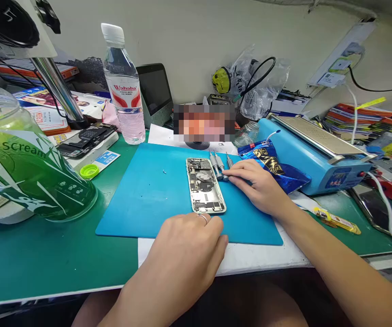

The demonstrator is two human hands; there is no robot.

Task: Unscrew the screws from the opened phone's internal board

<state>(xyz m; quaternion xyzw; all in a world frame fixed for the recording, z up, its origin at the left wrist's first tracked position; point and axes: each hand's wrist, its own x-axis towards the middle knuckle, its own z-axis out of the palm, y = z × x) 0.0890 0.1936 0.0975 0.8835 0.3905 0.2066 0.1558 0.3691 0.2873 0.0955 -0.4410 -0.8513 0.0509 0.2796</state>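
Note:
An opened smartphone (207, 186), its inner parts bare, lies face up on a blue mat (141, 195). My left hand (191, 245) is closed at the phone's near edge, a ring on one finger; whatever its curled fingers hold is hidden. To the phone's right, my right hand (255, 184) pinches the near end of a small grey precision screwdriver (220, 164). Another screwdriver (213, 161) lies along its left side, and a third screwdriver (229, 161) is just right of it, partly behind my fingers.
Tiny loose bits (164, 171) dot the mat's left part. A large green bottle (36, 163) and a water bottle (124, 91) stand at left. On the right are a blue foil bag (267, 156), a light-blue machine (315, 159) with a metal plate, and a white cable (386, 204).

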